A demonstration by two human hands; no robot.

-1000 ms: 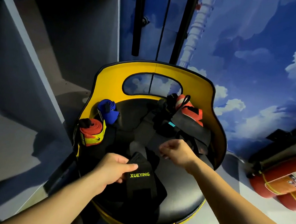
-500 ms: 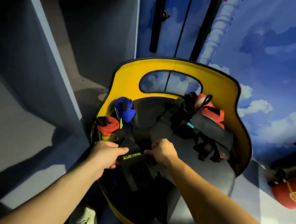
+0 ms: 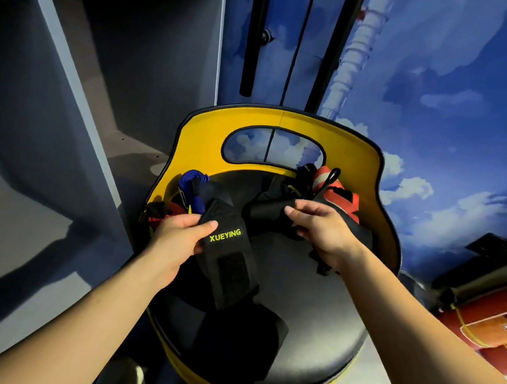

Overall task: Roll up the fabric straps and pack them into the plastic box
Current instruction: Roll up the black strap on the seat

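Here both hands (image 3: 179,234) grip a matte black strap (image 3: 227,251).

Matt black woven fabric strap (image 3: 233,252), printed with yellow-green letters, carrying a rough, fuzzy hook-and-loop patch (image 3: 233,268). Smooth black leather-like round seat cushion (image 3: 318,339) with a soft sheen. Smooth yellow curved backrest (image 3: 356,152), edged in black piping. Ribbed blue cloth roll (image 3: 192,182). Glossy red metal cylinder (image 3: 488,326) with a paper-like label. Matt grey painted shelving (image 3: 110,51).
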